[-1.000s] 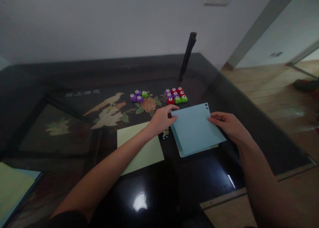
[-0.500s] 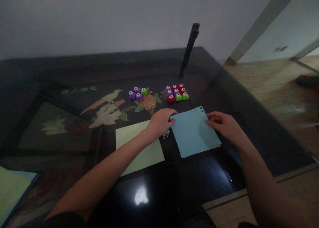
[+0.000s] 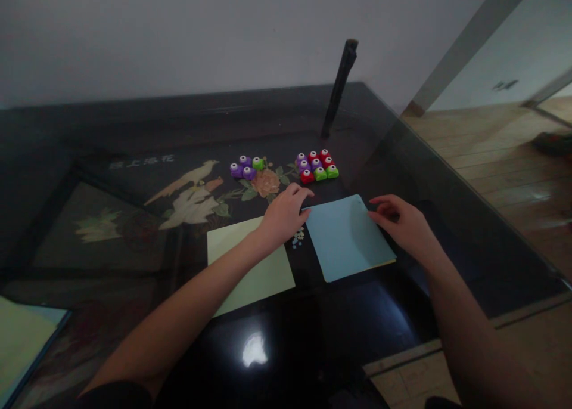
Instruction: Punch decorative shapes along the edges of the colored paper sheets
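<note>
A light blue paper stack (image 3: 346,239) lies flat on the dark glass table (image 3: 134,129), with a yellow sheet edge showing under its right side. My left hand (image 3: 283,215) rests at the stack's upper left corner, fingers loosely curled and touching the edge. My right hand (image 3: 402,224) sits at the stack's right edge, fingers slightly bent and apart, holding nothing. Tiny paper cut-outs (image 3: 297,237) lie between the blue stack and a pale green sheet (image 3: 254,272) under my left forearm.
A cluster of red, purple and green punches (image 3: 317,166) stands beyond the blue stack, a smaller cluster (image 3: 245,167) to its left. A black upright pole (image 3: 339,87) rises at the back. More paper (image 3: 22,337) lies at the lower left. The table's right edge borders a wooden floor.
The blue sheet, held raised and tilted a second ago, now lies flat and squared on the stack. Both hands have eased off its edges.
</note>
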`<state>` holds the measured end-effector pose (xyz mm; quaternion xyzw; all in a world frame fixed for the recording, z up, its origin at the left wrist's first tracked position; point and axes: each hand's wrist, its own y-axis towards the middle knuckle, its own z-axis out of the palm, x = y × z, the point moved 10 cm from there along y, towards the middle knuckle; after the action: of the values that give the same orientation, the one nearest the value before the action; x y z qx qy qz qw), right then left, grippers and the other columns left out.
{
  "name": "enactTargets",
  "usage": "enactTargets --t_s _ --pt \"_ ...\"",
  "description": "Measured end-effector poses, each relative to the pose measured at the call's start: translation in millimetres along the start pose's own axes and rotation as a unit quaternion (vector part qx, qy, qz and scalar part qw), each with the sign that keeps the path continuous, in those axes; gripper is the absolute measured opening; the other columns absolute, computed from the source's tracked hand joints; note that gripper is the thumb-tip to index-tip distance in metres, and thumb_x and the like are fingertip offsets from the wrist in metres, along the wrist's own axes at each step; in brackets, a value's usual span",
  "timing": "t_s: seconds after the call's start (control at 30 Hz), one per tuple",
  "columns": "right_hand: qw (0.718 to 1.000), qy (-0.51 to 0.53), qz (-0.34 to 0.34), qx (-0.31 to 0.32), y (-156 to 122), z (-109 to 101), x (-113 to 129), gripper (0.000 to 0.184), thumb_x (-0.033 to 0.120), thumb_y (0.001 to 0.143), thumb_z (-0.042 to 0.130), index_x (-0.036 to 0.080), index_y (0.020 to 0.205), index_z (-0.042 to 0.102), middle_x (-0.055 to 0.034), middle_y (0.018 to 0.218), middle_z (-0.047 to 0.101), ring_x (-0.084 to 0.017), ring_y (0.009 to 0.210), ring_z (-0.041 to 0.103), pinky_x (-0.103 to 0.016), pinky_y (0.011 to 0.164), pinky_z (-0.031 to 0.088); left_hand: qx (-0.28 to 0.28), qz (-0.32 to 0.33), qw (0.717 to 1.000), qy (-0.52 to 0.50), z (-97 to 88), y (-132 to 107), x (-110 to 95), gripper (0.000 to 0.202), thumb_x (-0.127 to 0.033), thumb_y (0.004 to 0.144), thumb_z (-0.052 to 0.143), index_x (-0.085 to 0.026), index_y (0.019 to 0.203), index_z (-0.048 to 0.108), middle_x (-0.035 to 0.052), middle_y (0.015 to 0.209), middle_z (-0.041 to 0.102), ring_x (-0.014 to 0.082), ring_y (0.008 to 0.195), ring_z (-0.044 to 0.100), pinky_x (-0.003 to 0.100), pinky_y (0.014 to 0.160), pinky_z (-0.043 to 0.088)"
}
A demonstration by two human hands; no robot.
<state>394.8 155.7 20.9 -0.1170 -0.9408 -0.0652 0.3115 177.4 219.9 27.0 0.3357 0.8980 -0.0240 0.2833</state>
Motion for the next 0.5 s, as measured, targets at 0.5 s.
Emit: enactTargets --t_s 0.5 --pt "0.994 0.109 0.016 0.020 -0.1 7.8 -4.8 0.019 0.031 0.075 0.059 0.021 0.091 0.061 -0.0083 0.097 0.067 -0.025 0.090 0.064 -0.040 0.076 0.051 0.049 -0.008 0.999 0.015 6.7 1.4 -2.5 0.023 -0.013 0.082 0.057 -0.018 0.104 0.062 0.0057 0.103 0.063 0.0198 0.086 0.064 0.031 0.074 0.051"
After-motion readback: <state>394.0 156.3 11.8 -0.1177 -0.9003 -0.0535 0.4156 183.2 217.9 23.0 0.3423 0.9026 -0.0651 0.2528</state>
